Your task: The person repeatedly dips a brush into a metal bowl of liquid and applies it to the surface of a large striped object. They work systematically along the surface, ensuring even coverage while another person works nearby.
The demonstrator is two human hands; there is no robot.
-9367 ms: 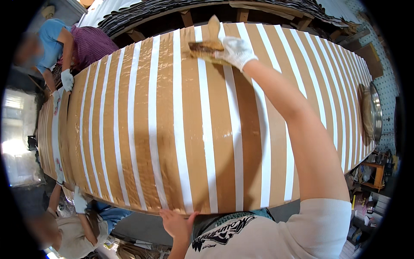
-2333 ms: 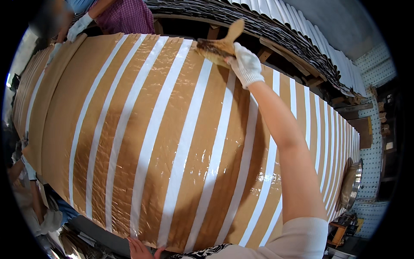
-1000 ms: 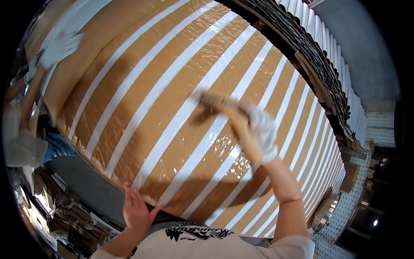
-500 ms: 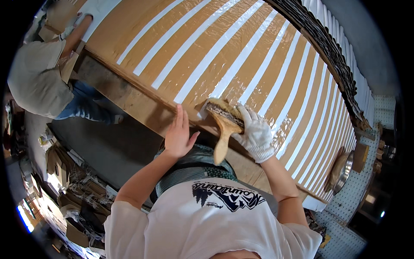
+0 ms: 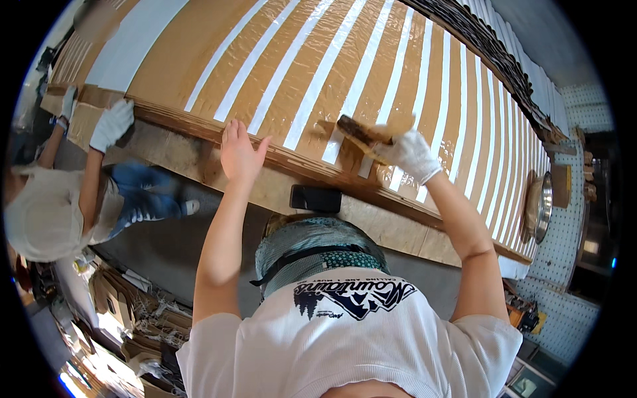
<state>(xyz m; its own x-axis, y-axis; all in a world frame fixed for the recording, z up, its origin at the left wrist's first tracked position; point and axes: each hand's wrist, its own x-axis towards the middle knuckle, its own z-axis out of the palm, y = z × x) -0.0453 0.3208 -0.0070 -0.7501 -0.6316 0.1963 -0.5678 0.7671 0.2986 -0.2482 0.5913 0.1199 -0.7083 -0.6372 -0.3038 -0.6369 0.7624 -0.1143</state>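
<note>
Our gloved right hand [image 5: 413, 151] has a closed grip on the brush [image 5: 361, 132], its bristles blurred against the wet brown-and-white striped panel [image 5: 318, 60] near its front edge. Our bare left hand [image 5: 239, 151] lies flat and spread on the wooden edge [image 5: 199, 126], holding nothing. A dark phone-like slab [image 5: 316, 198] sits below the edge. At the left corner, a co-worker's gloved hand [image 5: 111, 123] touches the edge. A metal bowl [image 5: 543, 205] peeks in far right, half cut off.

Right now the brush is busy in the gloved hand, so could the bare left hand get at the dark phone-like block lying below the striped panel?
Probably yes: the left hand rests on the panel's wooden edge, the dark block lies close beside it, nothing between.
</note>
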